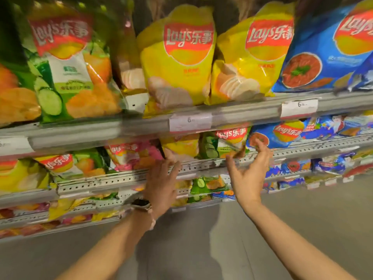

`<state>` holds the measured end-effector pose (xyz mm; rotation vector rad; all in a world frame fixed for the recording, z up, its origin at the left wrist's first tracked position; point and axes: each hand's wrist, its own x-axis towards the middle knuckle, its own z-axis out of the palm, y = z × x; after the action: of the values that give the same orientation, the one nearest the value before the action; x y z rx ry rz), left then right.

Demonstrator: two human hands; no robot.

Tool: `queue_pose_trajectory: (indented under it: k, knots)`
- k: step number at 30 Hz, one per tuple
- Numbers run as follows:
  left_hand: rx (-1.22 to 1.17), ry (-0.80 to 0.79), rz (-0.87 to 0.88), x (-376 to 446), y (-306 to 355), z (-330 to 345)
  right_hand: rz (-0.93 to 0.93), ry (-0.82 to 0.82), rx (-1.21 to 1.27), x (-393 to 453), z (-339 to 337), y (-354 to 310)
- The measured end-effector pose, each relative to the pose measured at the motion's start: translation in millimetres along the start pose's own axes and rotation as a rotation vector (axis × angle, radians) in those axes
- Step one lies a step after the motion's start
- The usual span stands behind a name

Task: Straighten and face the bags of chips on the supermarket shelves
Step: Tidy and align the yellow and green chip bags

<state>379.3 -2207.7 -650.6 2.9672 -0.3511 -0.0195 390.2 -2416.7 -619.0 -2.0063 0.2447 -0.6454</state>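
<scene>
Green bag (224,145) — just above hands (247,174)

Grey metal shelving (141,126) runs in stacked tiers across the view, white price labels (190,122) clipped along its front edges and perforated rails (121,179) lower down, above a plain grey floor (201,249) under even light.

Both hands reach forward, left hand (161,184) and right hand (249,174) apparently open, fingers relaxed.
</scene>
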Motion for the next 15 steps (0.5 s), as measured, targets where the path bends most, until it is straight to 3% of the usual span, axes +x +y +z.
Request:
queue_pose_trajectory:
  k: [8, 15]
  knots:
    - [0.135, 0.128, -0.067, 17, -7, 53, 0.103, -0.181, 0.163, 33, 27, 51]
    - [0.192, 0.018, -0.117, 21, -9, 61, 0.036, -0.148, 0.157, 54, 36, 61]
